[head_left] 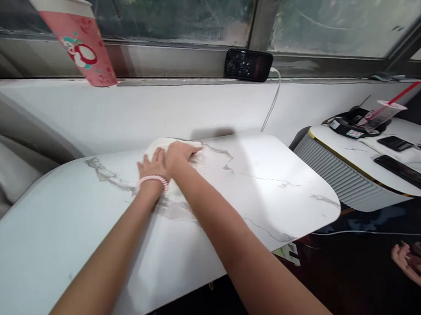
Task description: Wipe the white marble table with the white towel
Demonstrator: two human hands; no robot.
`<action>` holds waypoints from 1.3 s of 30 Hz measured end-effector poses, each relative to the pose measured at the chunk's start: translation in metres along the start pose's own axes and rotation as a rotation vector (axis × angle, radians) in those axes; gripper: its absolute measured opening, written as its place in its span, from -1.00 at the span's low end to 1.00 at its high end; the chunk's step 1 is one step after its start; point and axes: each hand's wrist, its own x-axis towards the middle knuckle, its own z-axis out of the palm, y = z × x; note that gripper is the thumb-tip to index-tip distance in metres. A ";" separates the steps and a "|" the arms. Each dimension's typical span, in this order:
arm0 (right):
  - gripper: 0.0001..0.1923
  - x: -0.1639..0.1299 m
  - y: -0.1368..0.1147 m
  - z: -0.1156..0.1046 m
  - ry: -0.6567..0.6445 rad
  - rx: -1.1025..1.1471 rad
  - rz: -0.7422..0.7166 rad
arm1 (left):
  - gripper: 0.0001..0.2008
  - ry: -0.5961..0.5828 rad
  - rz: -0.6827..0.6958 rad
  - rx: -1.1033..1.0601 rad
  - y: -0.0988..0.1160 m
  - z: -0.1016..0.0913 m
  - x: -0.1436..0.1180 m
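Observation:
A whitish cloth (161, 143) lies on the marble-patterned white table (286, 181), near the wall. My left hand (153, 166), a pink coil band at its wrist, rests on the cloth with its fingers spread flat. Right beside it, touching it, my right hand (177, 154) presses down on the same cloth. Its fingers look curled into the cloth, while one digit points out to the right. Much of the cloth is hidden under both hands and the forearms.
On the window ledge stand a pink paper cup (82, 46) and a phone (248, 65) with a white cable (272, 104). A ribbed side cabinet (354, 177) at right bears phones and a drink cup (382, 113). Another person's hands (418, 263) show lower right.

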 end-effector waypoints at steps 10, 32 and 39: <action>-0.58 -0.036 0.250 -0.082 0.102 -0.268 0.848 | -0.39 -0.118 0.525 -0.149 0.256 0.057 -0.014; -0.55 -0.084 0.198 -0.048 0.000 -0.540 0.653 | -0.44 -0.126 0.777 -0.100 0.189 0.042 -0.023; -0.67 -0.078 0.094 -0.025 -0.113 -0.384 0.092 | -0.42 -0.062 0.737 0.091 0.032 0.002 -0.004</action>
